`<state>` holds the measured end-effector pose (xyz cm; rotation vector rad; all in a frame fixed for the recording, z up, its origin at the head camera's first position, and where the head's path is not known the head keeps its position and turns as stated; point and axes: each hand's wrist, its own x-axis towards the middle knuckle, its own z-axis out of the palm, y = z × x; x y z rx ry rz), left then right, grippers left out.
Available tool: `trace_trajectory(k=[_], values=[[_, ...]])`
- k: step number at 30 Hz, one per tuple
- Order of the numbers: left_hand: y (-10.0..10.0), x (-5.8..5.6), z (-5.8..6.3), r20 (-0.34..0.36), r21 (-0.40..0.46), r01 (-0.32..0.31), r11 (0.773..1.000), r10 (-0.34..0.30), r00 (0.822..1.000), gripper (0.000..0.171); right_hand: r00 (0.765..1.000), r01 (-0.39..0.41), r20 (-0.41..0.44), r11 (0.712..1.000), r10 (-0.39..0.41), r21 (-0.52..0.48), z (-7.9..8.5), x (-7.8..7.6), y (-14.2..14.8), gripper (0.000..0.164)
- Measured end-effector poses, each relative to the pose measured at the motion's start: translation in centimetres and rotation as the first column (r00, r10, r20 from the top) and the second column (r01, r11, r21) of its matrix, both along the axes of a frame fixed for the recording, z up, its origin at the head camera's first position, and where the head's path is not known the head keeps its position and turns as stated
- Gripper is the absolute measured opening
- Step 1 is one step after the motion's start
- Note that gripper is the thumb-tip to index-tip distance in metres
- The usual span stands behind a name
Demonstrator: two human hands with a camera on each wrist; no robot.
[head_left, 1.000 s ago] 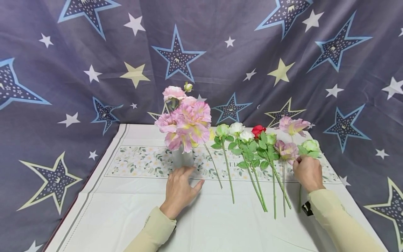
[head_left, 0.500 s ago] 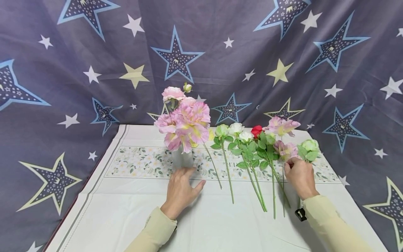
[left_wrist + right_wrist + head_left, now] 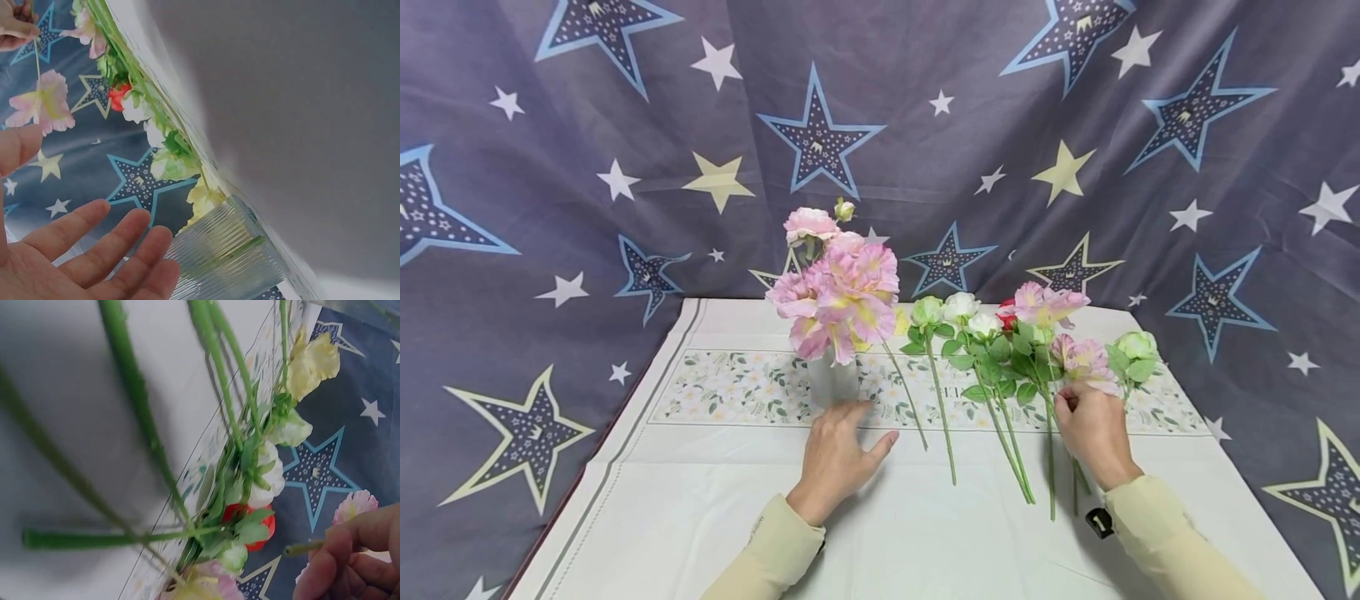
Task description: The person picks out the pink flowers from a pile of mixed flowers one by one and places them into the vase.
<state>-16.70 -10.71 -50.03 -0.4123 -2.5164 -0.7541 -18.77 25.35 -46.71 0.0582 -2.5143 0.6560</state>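
My right hand (image 3: 1097,433) pinches the thin stem of a pink artificial flower (image 3: 1047,304) and holds it upright above the flowers lying on the table. The cut stem end (image 3: 303,548) pokes out from between thumb and fingers in the right wrist view. My left hand (image 3: 838,458), fingers spread and loosely extended, is at the near side of a ribbed clear vase (image 3: 231,250). In that vase stands a bunch of pink flowers (image 3: 842,292), which hides its rim in the head view.
To the right of the vase lie several loose stems: a green flower (image 3: 927,311), white flowers (image 3: 961,307), a red flower (image 3: 1006,312), a pinkish flower (image 3: 1084,360) and another green one (image 3: 1135,344). A white tablecloth (image 3: 700,500) covers the table; a star-patterned curtain (image 3: 925,150) hangs behind.
My right hand has moved left with the pink flower, which now overlaps the red flower in the head view. The left hand has stayed almost still beside the vase.
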Motion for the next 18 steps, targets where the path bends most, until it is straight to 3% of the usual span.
trace_trajectory(k=[18], values=[[0.7, 0.0, 0.1, -0.005, -0.012, 0.023, 1.000, -0.023, 1.000, 0.055, 0.997, -0.068, 0.028, 0.996, 0.069, -0.059, -0.2, 1.4, -3.3, 0.006]])
